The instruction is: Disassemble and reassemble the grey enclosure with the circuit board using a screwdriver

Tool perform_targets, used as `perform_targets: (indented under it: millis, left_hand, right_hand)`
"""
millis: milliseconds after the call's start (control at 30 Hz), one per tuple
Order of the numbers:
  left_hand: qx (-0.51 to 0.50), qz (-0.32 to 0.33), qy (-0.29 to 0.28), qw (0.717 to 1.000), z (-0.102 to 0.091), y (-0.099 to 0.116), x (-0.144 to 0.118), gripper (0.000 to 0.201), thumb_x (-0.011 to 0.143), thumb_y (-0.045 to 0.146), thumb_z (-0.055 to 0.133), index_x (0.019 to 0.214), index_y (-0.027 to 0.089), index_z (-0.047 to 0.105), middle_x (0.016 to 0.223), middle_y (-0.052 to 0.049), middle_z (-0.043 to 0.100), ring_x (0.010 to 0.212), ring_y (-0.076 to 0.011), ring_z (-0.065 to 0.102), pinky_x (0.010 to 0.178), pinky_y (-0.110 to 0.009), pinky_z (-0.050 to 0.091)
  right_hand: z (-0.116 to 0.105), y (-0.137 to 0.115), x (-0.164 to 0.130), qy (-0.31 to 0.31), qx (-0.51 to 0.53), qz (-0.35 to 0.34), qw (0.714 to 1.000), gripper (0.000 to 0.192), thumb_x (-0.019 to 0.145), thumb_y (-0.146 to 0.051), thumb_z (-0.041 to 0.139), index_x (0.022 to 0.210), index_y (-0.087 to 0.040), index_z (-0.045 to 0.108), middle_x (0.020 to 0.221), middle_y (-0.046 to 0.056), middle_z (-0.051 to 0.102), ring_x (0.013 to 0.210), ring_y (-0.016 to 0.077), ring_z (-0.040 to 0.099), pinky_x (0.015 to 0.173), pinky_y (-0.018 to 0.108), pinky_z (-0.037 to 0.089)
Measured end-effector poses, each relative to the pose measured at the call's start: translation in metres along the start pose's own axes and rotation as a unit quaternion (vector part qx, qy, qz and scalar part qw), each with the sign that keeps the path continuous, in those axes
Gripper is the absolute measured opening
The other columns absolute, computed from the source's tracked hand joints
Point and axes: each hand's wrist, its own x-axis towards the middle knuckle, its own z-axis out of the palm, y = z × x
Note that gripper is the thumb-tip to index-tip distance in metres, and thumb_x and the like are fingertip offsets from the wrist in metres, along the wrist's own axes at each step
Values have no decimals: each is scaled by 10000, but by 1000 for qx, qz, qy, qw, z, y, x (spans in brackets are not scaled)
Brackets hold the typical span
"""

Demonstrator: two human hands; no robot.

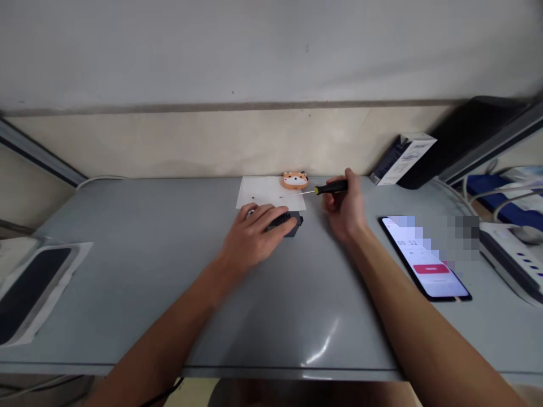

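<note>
- The left hand (254,234) lies flat and fingers-down over a small dark device (288,221) on the grey worktop (271,305), pinning it rather than gripping it.
- The right hand (345,212) is curled closed around the black-and-yellow handle of a fine screwdriver (326,188); its thin shaft points left, over the white paper sheet (265,192) just behind the device.
- Tiny dark specks on the sheet may be screws, though they are too small to tell for certain.
- An orange animal-shaped trinket (295,180) sits at the sheet's far edge, near the shaft but apart from it.
- Judged from this, the step in hand is screw work on the device, with the tip off the device for the moment.
- The next move would call for bringing the tip onto a screw and holding the device steady, since the tip is fine and could slip.
- A phone (424,257) with a lit screen lies to the right, well apart from the device.
</note>
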Motion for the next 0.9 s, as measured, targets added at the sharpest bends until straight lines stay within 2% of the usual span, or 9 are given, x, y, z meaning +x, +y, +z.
perform_targets:
  millis: [133,233,333,433,533,600,733,800,900]
  left_hand:
    - [-10,2,-8,1000,-1,1,-2,244,1065,140,550,1154,252,747,1176,-29,808,1078,-179,739,977,-350,478]
    - [-66,-25,-12,997,-5,0,-5,233,1084,186,537,1211,237,726,1229,-39,801,1135,-170,736,1016,-345,494]
    - [-117,-62,0,991,-12,-7,-7,259,1080,198,520,1254,239,707,1272,-59,785,1176,-181,729,1030,-357,528]
    - [-143,-140,52,978,-22,-19,-7,262,1075,202,492,1189,238,725,1198,-70,793,1123,-196,735,990,-367,565]
    - [-174,-255,93,947,-35,-35,-7,239,1065,258,504,1071,212,739,1049,-71,787,989,-198,725,890,-350,583]
    - [-237,-315,41,918,-43,-43,-8,218,1036,341,563,1068,218,741,1037,-66,782,939,-199,714,831,-332,583]
    - [-383,-329,-169,847,-49,-48,-7,339,905,416,732,1206,259,737,1217,-62,763,1052,-225,719,911,-339,590]
    - [-406,-333,-196,828,-47,-44,-5,338,880,386,743,1191,255,736,1209,-53,759,1044,-218,720,955,-350,586]
    - [-419,-365,-162,816,-40,-38,-2,299,857,372,754,1118,229,734,1153,-54,759,976,-201,720,945,-351,592]
  right_hand:
    - [12,12,-13,-65,-110,-6,992,596,796,-817,653,846,-223,680,608,-27,596,471,93,440,434,254,310]
    - [15,17,-20,-135,-211,-49,967,669,787,-872,613,945,-229,708,739,-3,694,540,107,497,518,267,397]
    - [15,17,-24,-175,-268,-74,945,725,798,-902,553,1017,-231,720,813,26,744,577,132,514,556,289,431]
    - [13,15,-26,-197,-296,-77,932,741,810,-899,537,1058,-225,721,855,50,772,601,147,518,577,300,444]
    - [12,15,-27,-194,-299,-71,932,739,830,-889,521,1061,-218,726,847,54,773,606,147,515,595,301,444]
    - [12,16,-26,-183,-288,-66,938,734,838,-885,511,1048,-218,731,833,48,765,595,141,499,592,298,432]
    - [13,15,-24,-171,-269,-58,946,716,832,-878,530,1047,-225,732,846,43,768,567,133,472,562,295,402]
    - [14,14,-24,-188,-270,-55,943,719,813,-880,554,1049,-224,731,851,49,774,562,135,472,551,296,397]
    - [15,12,-24,-206,-276,-45,938,728,803,-877,568,1064,-218,729,855,53,778,557,130,462,550,293,399]
